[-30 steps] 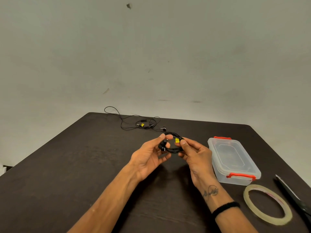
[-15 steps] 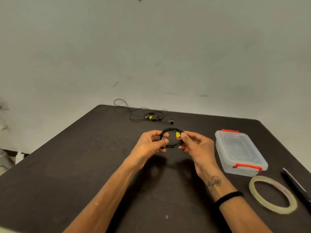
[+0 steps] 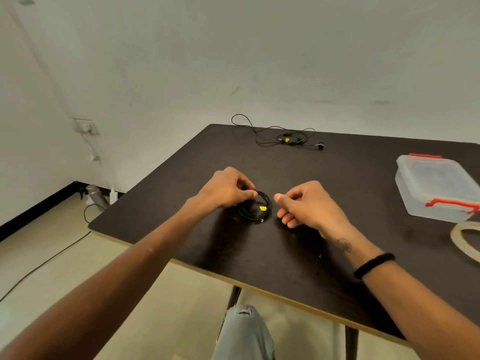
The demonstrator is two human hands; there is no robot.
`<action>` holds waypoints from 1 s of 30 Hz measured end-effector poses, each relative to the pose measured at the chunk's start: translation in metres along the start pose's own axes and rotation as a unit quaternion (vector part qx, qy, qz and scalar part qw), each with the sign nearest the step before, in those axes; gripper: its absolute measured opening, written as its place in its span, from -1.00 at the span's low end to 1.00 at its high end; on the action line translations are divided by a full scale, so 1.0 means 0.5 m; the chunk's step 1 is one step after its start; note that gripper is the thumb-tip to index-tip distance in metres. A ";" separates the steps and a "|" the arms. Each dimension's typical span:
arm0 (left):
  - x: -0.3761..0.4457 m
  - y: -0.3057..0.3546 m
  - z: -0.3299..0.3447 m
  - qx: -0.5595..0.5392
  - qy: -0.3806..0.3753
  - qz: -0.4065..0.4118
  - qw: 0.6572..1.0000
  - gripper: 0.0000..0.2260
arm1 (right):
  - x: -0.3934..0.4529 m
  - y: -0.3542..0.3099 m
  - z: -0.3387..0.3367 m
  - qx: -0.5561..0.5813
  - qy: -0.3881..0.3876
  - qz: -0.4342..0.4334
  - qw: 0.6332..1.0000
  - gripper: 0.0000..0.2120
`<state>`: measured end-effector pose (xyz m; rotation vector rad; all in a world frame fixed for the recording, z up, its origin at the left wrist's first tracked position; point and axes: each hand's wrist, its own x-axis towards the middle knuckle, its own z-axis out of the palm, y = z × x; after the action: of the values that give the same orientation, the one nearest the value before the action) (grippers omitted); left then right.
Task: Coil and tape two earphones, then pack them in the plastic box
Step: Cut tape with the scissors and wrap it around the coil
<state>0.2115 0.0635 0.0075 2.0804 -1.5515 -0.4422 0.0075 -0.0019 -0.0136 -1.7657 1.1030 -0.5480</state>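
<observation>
While left hand (image 3: 226, 189) pinches coiled earphone (image 3: 255, 209), right hand (image 3: 304, 206) hangs loosely curled

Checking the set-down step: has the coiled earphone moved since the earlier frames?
Yes. The coiled earphone has come down from mid-air onto the table, nearer its front edge. The left hand still pinches it; the right hand has let go.
</observation>
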 end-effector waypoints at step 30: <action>-0.063 0.370 0.304 -0.115 0.021 0.261 0.958 -0.85 | -0.240 0.113 -0.349 -0.100 0.182 -0.001 0.978 -0.88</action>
<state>-0.0253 0.0219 -0.0129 1.4236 -1.8412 -0.3561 -0.2074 0.0095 0.0271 -1.8838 1.4504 -0.8072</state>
